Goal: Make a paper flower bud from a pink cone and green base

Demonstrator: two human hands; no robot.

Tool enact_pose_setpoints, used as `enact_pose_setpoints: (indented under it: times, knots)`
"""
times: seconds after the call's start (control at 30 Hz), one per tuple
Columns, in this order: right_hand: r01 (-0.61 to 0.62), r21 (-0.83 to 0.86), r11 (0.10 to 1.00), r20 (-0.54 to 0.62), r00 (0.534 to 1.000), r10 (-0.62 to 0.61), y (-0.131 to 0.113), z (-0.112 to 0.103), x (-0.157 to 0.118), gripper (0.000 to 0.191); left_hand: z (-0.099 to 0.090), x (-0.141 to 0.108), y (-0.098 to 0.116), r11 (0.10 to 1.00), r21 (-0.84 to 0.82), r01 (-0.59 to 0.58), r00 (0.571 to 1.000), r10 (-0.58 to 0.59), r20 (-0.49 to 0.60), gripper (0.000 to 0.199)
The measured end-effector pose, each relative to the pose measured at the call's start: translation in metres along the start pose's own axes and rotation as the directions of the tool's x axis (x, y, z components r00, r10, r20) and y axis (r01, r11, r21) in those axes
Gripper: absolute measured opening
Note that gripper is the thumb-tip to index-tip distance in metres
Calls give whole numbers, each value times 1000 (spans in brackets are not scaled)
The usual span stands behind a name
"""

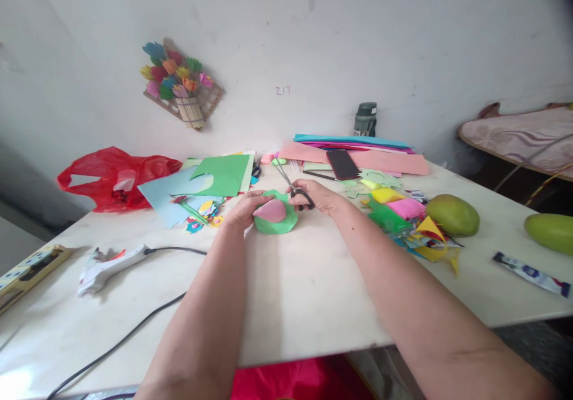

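My right hand (311, 196) is closed around the black handles of a pair of scissors (286, 178), whose metal blades point up and away to the left. My left hand (245, 210) is closed on the edge of a round green paper (276, 228), thumb on top. A pink teardrop-shaped piece (271, 211) lies over that paper, its pointed end against my left hand. The scissors sit at the paper's upper right edge. My left fingers beneath the paper are hidden.
Paper sheets (228, 173) and a red plastic bag (116, 179) lie at left, a glue gun (110, 268) with its cord nearer. A phone (342, 165) rests on coloured paper at the back. Clay packets (405, 208), scraps, a green mango (453, 215) and a tube (531, 274) are right.
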State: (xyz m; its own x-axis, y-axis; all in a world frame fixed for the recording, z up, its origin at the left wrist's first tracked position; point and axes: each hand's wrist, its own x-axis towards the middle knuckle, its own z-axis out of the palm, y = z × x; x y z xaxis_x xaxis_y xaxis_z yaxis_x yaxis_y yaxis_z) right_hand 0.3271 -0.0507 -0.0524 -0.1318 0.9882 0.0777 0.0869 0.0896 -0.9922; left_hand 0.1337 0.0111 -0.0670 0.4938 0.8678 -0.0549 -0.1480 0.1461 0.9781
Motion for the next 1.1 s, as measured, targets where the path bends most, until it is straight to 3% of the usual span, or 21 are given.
enact_pose_setpoints:
  times: [0.13, 0.3, 0.43, 0.53, 0.6, 0.7, 0.83, 1.0, 1.1]
  knots:
    - [25, 5, 1000, -39, 999, -25, 2, 6, 3, 28, 1, 2, 1, 1000, 10, -6, 998, 5, 64, 15]
    - [71, 34, 997, -227, 972, -61, 1, 8, 5, 27, 1, 2, 2, 977, -214, -6, 1000, 8, 7, 12]
    - [112, 111, 987, -445, 894, -52, 3, 9, 11, 28, -3, -3, 0, 925, -380, 29, 995, 10, 101, 18]
    - [152, 155, 976, -584, 811, -34, 9, 13, 18, 29, -1, -2, -3, 926, -375, 32, 980, 44, 192, 35]
    - [177, 170, 969, -618, 785, -35, 12, 16, 22, 28, 4, 1, -5, 941, -337, 25, 985, 35, 171, 40]
    - [188, 199, 962, -603, 797, -31, 14, 21, 23, 28, 8, 7, -7, 945, -327, -8, 996, 37, 83, 40]
    - [138, 222, 965, -494, 870, -11, 11, 21, 18, 32, 3, 13, -10, 921, -372, -115, 993, 120, -8, 39]
    - [122, 227, 966, -391, 920, -25, 7, 1, 8, 34, -2, 14, -10, 918, -372, -138, 990, 119, -75, 32]
    - [86, 174, 981, -387, 922, -12, 6, -12, 5, 31, -3, 13, -10, 919, -352, -176, 981, 135, -139, 32]
